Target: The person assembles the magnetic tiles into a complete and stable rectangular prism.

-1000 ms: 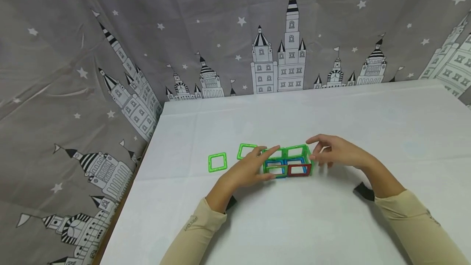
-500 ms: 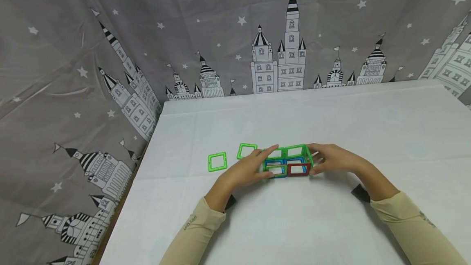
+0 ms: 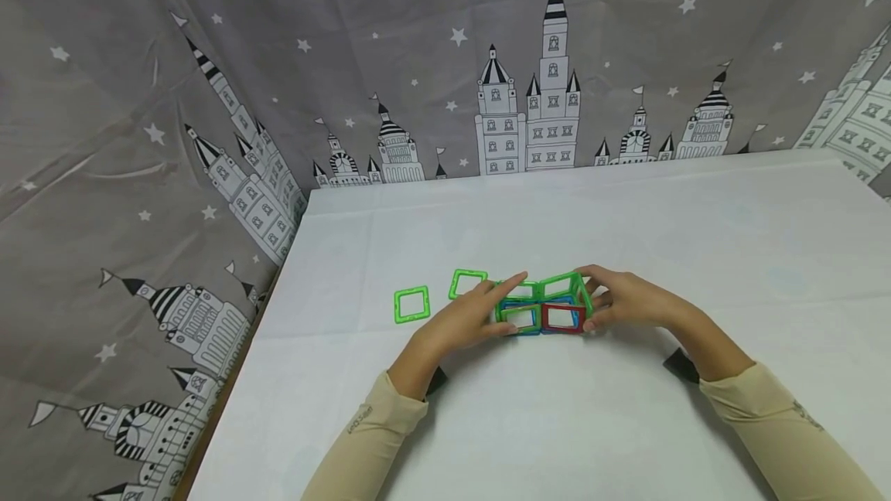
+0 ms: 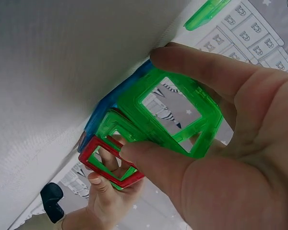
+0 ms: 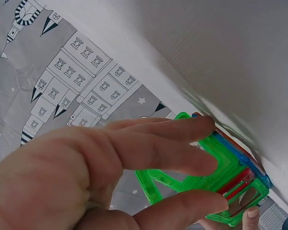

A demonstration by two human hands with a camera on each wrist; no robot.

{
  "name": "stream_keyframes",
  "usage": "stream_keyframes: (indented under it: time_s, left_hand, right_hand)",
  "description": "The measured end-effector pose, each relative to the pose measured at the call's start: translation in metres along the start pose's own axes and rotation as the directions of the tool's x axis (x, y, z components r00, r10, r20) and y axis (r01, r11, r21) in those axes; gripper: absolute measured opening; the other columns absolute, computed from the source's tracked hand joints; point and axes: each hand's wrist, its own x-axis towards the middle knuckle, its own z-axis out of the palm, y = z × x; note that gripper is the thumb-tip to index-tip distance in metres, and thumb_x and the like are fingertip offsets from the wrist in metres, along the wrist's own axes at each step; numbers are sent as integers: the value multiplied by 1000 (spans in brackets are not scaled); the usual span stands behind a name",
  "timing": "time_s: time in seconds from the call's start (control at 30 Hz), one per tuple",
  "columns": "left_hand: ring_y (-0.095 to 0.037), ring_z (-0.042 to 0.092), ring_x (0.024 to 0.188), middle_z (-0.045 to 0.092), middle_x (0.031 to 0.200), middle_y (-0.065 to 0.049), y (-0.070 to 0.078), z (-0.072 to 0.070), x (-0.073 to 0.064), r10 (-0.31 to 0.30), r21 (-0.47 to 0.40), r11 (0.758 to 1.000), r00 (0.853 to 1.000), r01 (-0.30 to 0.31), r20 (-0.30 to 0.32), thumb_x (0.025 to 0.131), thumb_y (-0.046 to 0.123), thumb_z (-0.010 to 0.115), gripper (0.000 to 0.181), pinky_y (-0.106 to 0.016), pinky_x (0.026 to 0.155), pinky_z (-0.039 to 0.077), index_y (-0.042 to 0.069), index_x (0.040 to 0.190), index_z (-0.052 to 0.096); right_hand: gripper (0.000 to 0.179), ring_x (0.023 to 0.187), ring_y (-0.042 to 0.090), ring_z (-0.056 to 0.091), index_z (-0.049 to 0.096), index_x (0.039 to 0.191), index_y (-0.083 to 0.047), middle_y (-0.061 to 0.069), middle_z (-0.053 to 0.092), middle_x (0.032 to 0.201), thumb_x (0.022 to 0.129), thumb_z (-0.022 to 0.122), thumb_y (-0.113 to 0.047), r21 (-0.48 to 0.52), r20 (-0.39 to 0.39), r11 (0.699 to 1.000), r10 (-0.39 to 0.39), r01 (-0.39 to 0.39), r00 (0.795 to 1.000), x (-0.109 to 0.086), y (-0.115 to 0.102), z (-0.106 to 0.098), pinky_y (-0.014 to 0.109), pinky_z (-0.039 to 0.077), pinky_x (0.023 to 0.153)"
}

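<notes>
A low open box of see-through magnetic tiles point(image 3: 539, 291) sits on the white table, with green frames round the sides and blue tiles point(image 4: 100, 112) underneath. One red tile point(image 3: 544, 319) forms the right half of its front. My left hand point(image 3: 468, 317) holds the left end, thumb at the front and fingers reaching along the back. At the opposite end my right hand point(image 3: 629, 298) grips the green end tile between thumb and fingers. The long sides bend inward slightly at their middle joints. In the left wrist view, my thumb lies over the front beside the red tile.
Two loose green square tiles, a nearer one point(image 3: 412, 319) and a farther one point(image 3: 469, 272), lie flat to the left of the box. A grey curtain point(image 3: 390, 29) printed with castles and stars hangs behind the white table point(image 3: 557, 424) and along its left side.
My right hand has moved left and taken hold of the box's right end. The box's front and back have bent inward at the middle. My left hand stays about where it was.
</notes>
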Motion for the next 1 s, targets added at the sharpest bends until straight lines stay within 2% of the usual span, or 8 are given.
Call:
stream_keyframes:
  time_s: [0.47,0.53,0.6,0.67,0.77,0.87,0.93,1.0]
  left_hand:
    - [-22,56,105,51,125,-12,-1,-2,-1,-9,-17,1000,1000,10,15,88,34,65,79,-40,95,47,30,152,19]
    - [-24,56,110,50,129,-13,-1,-2,-1,-19,-31,999,1000,19,21,88,34,65,79,-41,97,46,31,152,18]
    - [-25,55,115,49,132,-13,0,-2,-1,-28,-49,998,999,29,27,88,35,66,80,-42,99,45,31,152,18]
    - [-26,54,118,48,135,-13,0,-2,-1,-31,-60,998,999,33,27,87,35,66,81,-43,101,44,31,152,17]
    - [-26,55,116,49,132,-12,0,-3,-1,-35,-66,997,999,37,26,87,36,66,82,-43,100,45,31,152,16]
    - [-24,56,112,51,128,-11,-1,-3,-2,-32,-72,997,999,34,22,87,36,66,82,-42,99,45,30,152,17]
    - [-22,56,110,52,125,-10,-1,-3,-2,-25,-73,997,1000,26,19,87,36,66,81,-40,98,46,30,152,17]
    - [-21,56,106,53,122,-9,-1,-3,-1,-16,-74,997,1000,17,18,87,35,66,81,-39,96,46,29,152,18]
  right_hand:
    - [77,104,30,64,38,134,2,19,62,116,75,80,-24,-67,-7,998,-16,16,1000,-4,-4,-1,48,48,91]
    - [80,105,30,61,37,135,1,18,60,116,74,80,-26,-84,-37,996,-31,28,999,-7,-7,-2,48,48,90]
    - [80,105,30,58,38,134,0,18,57,116,73,81,-26,-111,-105,992,-63,52,992,-11,-12,-2,47,48,88]
    - [74,105,28,54,42,130,-1,16,55,115,72,82,-23,-140,-191,985,-124,98,974,-13,-17,0,46,47,87]
    - [53,101,24,51,54,119,-3,11,57,109,75,80,-19,-262,-255,945,-263,195,930,-12,-28,9,42,47,84]
    - [36,95,19,52,63,110,-6,5,62,102,78,76,-17,-421,-230,862,-402,282,886,-7,-35,23,37,48,81]
    - [30,90,17,53,66,107,-8,2,64,97,80,75,-16,-517,-207,800,-464,306,862,-2,-38,31,35,48,77]
    - [27,85,16,55,68,103,-8,0,66,93,78,76,-15,-572,-202,758,-501,314,842,3,-39,37,33,47,74]
